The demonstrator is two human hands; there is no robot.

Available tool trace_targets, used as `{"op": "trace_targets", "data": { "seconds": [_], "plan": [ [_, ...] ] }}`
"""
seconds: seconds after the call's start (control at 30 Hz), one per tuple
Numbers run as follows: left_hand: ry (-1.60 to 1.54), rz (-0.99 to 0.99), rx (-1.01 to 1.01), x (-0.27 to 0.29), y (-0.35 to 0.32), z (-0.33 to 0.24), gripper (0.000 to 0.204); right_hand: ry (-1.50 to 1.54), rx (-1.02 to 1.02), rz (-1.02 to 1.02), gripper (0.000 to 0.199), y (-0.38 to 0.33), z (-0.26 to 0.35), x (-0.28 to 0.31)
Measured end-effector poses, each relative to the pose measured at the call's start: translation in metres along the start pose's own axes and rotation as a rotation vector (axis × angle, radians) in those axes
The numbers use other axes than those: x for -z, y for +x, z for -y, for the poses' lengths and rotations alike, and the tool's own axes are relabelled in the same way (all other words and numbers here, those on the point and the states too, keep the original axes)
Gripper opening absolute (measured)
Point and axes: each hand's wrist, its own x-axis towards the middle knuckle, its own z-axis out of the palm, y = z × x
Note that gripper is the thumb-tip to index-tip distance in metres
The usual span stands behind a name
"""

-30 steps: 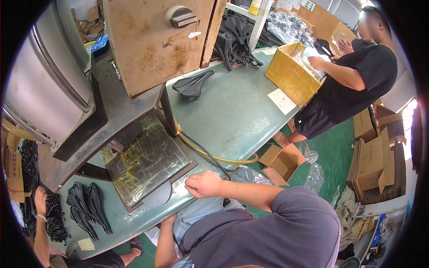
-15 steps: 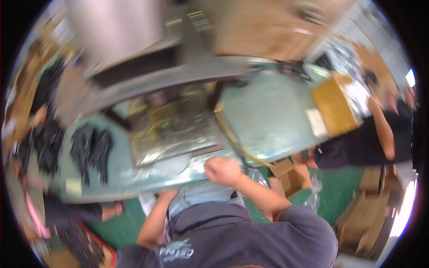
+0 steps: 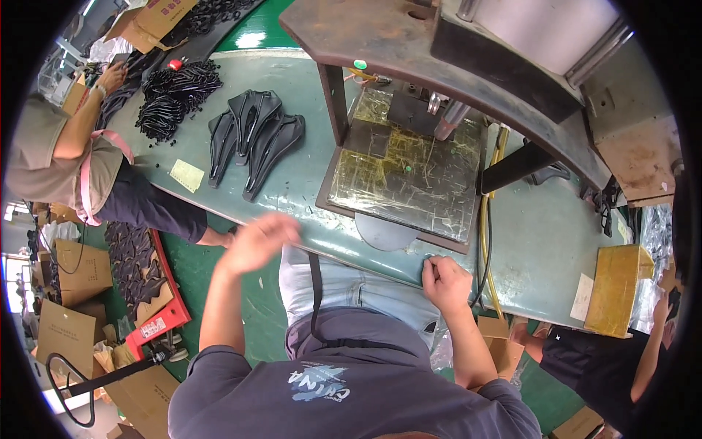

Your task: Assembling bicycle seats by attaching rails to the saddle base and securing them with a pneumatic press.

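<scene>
My left hand [image 3: 262, 240] is over the table's front edge, smeared by motion, so its fingers do not read clearly. My right hand [image 3: 446, 282] is closed at the front edge of the green table [image 3: 281, 214], and whatever its fingers may hold is hidden. Between the hands and beyond them is the press's flat plate [image 3: 398, 192], covered in yellowish, wrinkled tape. A grey rounded sheet [image 3: 387, 231] sticks out from under the plate's front edge. Three black bicycle saddles [image 3: 256, 139] lie together left of the press, out of reach of either hand.
The press's heavy metal frame [image 3: 358, 36] arches over the plate. A yellow hose [image 3: 484, 241] hangs over the table edge. Black parts [image 3: 174, 95] are heaped far left near a co-worker [image 3: 66, 161]. A yellow box [image 3: 613, 289] stands right, beside another person [image 3: 592, 366].
My view has swung to the left, bringing the saddles and the left co-worker into clearer sight. My left hand has come up from below the table edge; my right hand stays closed.
</scene>
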Motion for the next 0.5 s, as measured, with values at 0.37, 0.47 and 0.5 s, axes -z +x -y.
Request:
{"op": "trace_targets", "data": {
  "seconds": [0.37, 0.47, 0.5],
  "plan": [
    [0.839, -0.620, 0.245, 0.095, 0.137, -0.038, 0.065, -0.007, 0.016, -0.029, 0.012, -0.001, 0.001, 0.001],
    [0.764, -0.656, 0.302, 0.110, 0.157, -0.033, 0.065, 0.009, 0.012, -0.025, 0.011, 0.001, 0.004, 0.002],
    [0.765, -0.664, 0.301, 0.114, 0.158, -0.031, 0.065, 0.013, 0.018, -0.029, 0.011, 0.001, 0.005, 0.003]
  ]
}}
